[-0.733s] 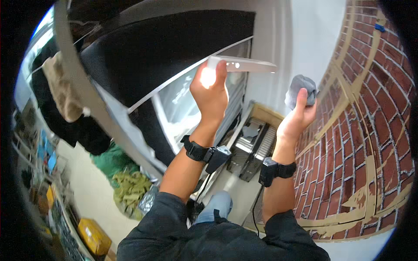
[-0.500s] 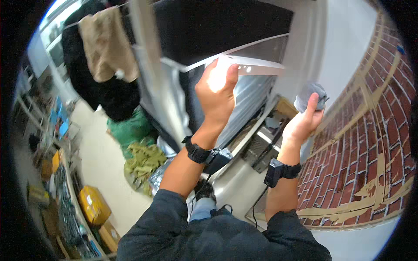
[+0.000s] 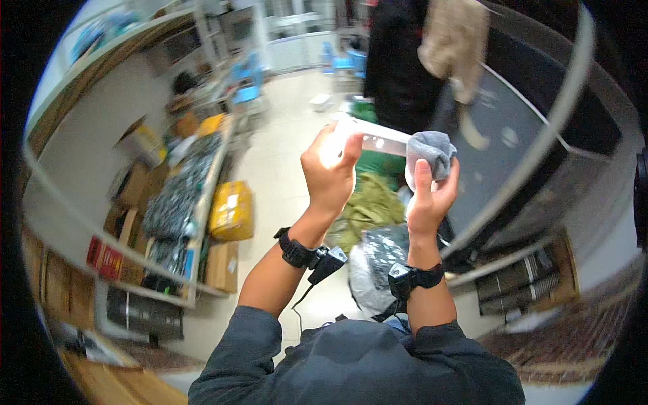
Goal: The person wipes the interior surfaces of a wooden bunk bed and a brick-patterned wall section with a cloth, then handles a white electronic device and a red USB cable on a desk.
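Note:
My left hand grips one end of a long white lamp, which shines brightly beside my fingers. The lamp is raised in front of me and extends to the right. A bunched grey cloth is in my right hand, with the thumb pressed on its near side. The cloth lies at the lamp's right end and covers it, so the contact beneath is hidden. Each wrist wears a black strap with a small device on it.
On the left, a shelf holds dark plastic-wrapped packages, near a yellow parcel. Olive fabric and a silvery bag lie on the floor ahead. Dark clothing and a beige garment hang beyond; blue chairs stand farther back.
The view has turned left, away from the brick-patterned wall. My right hand has brought the grey cloth from apart on the right to the lamp's end. My left hand keeps its grip.

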The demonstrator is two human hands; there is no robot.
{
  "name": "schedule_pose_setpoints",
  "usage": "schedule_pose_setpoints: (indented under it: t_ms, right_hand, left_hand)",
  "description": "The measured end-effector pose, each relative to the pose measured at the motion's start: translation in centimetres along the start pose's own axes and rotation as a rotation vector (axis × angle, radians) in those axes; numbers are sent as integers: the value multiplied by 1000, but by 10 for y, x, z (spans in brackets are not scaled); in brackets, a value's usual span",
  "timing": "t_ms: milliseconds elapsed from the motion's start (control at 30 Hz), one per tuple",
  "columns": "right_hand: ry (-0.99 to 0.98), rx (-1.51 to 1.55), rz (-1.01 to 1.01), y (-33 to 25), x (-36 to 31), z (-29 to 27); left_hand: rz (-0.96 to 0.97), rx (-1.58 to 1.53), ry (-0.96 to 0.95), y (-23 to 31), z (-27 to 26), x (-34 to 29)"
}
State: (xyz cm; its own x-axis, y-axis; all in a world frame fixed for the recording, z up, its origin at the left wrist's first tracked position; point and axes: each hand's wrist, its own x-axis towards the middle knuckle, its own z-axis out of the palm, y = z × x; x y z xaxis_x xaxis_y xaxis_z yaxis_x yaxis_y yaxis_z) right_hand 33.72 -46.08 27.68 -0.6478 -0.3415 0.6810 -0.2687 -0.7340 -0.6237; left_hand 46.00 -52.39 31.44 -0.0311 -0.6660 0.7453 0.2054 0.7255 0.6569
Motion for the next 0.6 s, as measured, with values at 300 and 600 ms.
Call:
schedule_pose_setpoints:
  t_ms: [300, 600]
  right_hand:
    - [-591, 441, 436, 24, -101, 191]
    - [-942, 750, 832, 64, -189, 287]
  left_hand:
    - [72, 451, 582, 10, -221, -21]
    - [22, 698, 988, 11, -333, -67]
